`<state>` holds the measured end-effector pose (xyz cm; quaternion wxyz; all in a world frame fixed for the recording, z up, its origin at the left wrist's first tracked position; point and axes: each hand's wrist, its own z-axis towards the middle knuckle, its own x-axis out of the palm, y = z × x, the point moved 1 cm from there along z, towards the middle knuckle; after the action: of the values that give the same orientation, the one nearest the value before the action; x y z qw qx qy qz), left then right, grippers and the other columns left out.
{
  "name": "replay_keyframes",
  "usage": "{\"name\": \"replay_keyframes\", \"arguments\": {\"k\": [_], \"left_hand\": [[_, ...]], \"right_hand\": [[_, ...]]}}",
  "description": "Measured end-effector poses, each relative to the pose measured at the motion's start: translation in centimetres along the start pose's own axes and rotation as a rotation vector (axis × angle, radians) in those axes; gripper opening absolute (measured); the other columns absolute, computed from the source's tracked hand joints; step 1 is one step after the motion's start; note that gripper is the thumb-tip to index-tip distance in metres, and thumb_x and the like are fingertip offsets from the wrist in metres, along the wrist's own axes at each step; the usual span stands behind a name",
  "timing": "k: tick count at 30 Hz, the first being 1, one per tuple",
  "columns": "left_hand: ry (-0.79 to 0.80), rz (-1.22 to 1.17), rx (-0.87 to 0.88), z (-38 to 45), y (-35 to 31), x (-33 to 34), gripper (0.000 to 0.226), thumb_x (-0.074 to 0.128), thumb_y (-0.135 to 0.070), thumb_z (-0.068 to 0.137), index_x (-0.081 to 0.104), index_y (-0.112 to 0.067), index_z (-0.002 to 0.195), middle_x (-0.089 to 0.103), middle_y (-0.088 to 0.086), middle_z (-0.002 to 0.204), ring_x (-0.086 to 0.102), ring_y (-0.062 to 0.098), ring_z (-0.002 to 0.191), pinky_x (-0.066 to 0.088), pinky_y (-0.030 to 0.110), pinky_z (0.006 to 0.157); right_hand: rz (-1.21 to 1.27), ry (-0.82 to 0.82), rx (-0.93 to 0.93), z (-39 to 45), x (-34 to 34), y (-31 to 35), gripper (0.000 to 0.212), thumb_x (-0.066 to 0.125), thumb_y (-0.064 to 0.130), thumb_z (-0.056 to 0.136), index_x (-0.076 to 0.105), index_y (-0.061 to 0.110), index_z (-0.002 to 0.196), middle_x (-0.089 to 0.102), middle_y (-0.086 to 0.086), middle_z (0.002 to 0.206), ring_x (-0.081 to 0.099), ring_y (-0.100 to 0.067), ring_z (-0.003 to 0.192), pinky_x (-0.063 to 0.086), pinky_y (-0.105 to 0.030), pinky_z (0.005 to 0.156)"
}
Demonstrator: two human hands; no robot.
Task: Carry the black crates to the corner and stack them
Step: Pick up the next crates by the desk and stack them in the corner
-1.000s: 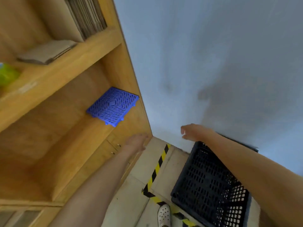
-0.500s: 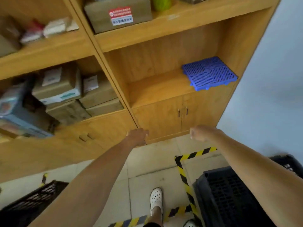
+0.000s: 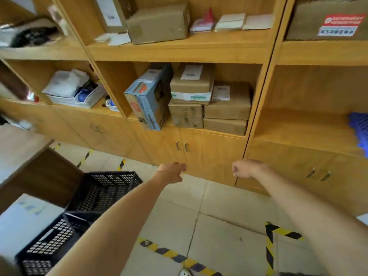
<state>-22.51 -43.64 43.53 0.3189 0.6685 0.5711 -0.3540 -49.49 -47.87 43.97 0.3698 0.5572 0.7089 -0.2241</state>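
Two black perforated crates stand on the floor at the lower left: one crate [image 3: 105, 190] farther off, a second crate [image 3: 49, 244] nearer me, touching it. My left hand [image 3: 172, 172] is stretched forward above the floor, right of the farther crate, fingers loosely curled and holding nothing. My right hand [image 3: 246, 168] is held out in front of the cabinet doors, fingers curled in, empty. Neither hand touches a crate.
A wooden shelving unit [image 3: 199, 50] with cardboard boxes [image 3: 209, 104] and cabinet doors fills the back. A blue grid tile [image 3: 360, 128] lies on a shelf at the right edge. Yellow-black tape [image 3: 270, 248] marks the tiled floor. A wooden desk [image 3: 37, 172] stands left.
My view has swung left, away from the corner wall and the crate there, along the shelves. Two other crates have come into view at the lower left. Both hands stay empty.
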Motion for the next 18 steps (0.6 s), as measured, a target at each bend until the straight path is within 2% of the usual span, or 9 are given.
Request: {"name": "replay_keyframes", "arguments": {"k": [3,6,10,14,18], "left_hand": [[0.056,0.018,-0.103,-2.2,8.2,2.6,0.045,0.056,-0.023,0.093,0.046,-0.025,0.137,0.053,0.004,0.136,0.054,0.026,0.123,0.044,0.034,0.09],[0.101,0.008,-0.185,-4.1,15.1,3.8,0.046,0.056,-0.023,0.093,0.045,-0.023,0.137,0.052,0.006,0.135,0.055,0.028,0.121,0.041,0.034,0.08],[0.021,-0.106,-0.26,-5.9,22.8,3.9,0.046,0.054,-0.023,0.093,0.044,-0.026,0.138,0.053,0.005,0.134,0.057,0.028,0.117,0.041,0.033,0.072],[-0.002,-0.17,-0.328,-7.0,28.7,5.8,0.046,0.053,-0.023,0.093,0.044,-0.026,0.138,0.056,0.003,0.132,0.061,0.027,0.112,0.045,0.034,0.066],[0.063,-0.23,-0.414,-7.5,33.0,10.2,0.044,0.056,-0.022,0.091,0.049,-0.027,0.133,0.06,0.002,0.125,0.062,0.025,0.108,0.043,0.033,0.066]], "right_hand": [[-0.03,-0.009,-0.106,3.1,-2.5,8.7,0.026,0.052,0.03,0.095,0.059,0.018,0.118,0.061,-0.006,0.124,0.058,-0.025,0.11,0.044,-0.034,0.084],[-0.058,-0.032,-0.194,5.8,-5.4,16.6,0.026,0.052,0.03,0.095,0.058,0.02,0.118,0.058,-0.005,0.127,0.055,-0.025,0.112,0.044,-0.035,0.085],[-0.089,-0.033,-0.298,8.9,-8.4,26.0,0.025,0.049,0.033,0.096,0.055,0.023,0.118,0.056,-0.004,0.124,0.052,-0.024,0.111,0.045,-0.038,0.086],[-0.159,-0.012,-0.383,12.1,-9.1,33.0,0.025,0.049,0.033,0.096,0.056,0.025,0.118,0.057,-0.003,0.123,0.054,-0.024,0.11,0.047,-0.043,0.093],[-0.322,0.06,-0.429,16.1,-9.1,37.6,0.028,0.051,0.032,0.096,0.057,0.02,0.12,0.058,-0.007,0.124,0.056,-0.025,0.109,0.048,-0.041,0.093]]}}
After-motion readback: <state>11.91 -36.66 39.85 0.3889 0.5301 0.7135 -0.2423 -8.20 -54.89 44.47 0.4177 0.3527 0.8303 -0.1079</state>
